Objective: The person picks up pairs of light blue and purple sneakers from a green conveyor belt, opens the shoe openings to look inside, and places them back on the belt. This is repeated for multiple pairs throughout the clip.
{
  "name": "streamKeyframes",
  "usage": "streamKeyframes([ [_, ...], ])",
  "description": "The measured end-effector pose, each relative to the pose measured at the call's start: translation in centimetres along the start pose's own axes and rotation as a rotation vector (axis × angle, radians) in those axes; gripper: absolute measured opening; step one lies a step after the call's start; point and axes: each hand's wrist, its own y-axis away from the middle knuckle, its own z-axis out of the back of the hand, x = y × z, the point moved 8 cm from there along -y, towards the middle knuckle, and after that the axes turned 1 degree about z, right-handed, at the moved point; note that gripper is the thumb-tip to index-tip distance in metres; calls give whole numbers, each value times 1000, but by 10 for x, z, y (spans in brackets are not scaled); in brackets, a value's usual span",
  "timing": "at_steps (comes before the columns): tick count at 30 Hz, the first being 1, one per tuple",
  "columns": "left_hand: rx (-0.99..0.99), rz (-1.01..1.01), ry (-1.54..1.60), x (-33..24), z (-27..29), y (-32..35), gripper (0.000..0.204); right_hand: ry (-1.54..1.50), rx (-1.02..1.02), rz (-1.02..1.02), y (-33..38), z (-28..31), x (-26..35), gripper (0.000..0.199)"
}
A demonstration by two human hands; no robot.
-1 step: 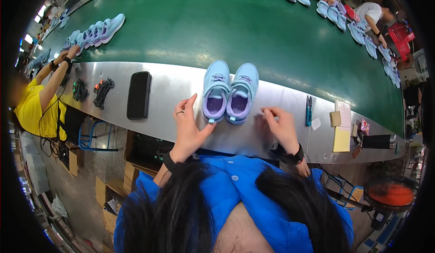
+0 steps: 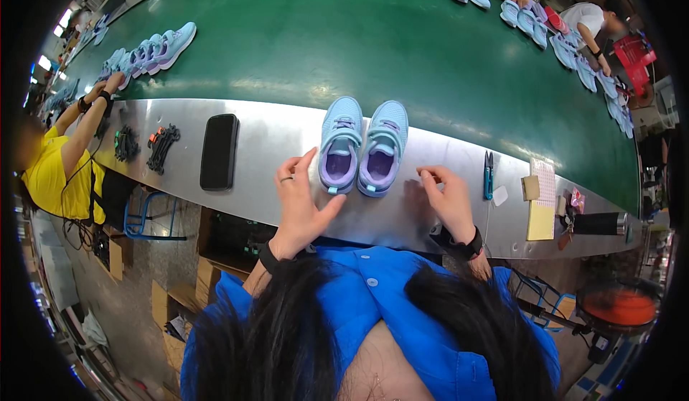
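A pair of light blue sneakers with lilac linings stands side by side, toes pointing away from me: a left shoe (image 2: 340, 142) and a right shoe (image 2: 385, 146). Their heels rest on the steel table edge and their toes reach the green surface. My left hand (image 2: 300, 200) is open beside the left shoe's heel, fingers spread and thumb just below the heel tab, holding nothing. To the right of the pair, my right hand (image 2: 448, 198) is also open and empty, its fingers loosely bent and apart from the right shoe.
A black phone (image 2: 219, 152) and bundled black cords (image 2: 163, 147) lie to the left. Teal thread snips (image 2: 488, 177) and a yellow notepad (image 2: 541, 220) lie to the right. More sneakers (image 2: 166, 48) line the green surface (image 2: 301, 35), where co-workers handle some.
My left thumb has shifted slightly toward me, away from the left shoe's heel tab. My right hand has moved only a little. The shoes look nearly unmoved.
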Motion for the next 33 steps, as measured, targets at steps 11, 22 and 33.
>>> streamKeyframes([
  [11, 125, -321, -280, -69, -33, -16, 46, -83, -44, 96, -9, -21, 22, 29],
  [22, -206, -232, -487, 5, 92, -122, 46, -178, -60, 87, -20, -9, 21, 21],
  [33, -785, 63, -785, 110, 251, -237, 55, -185, -61, 94, -20, -8, 18, 20],
])
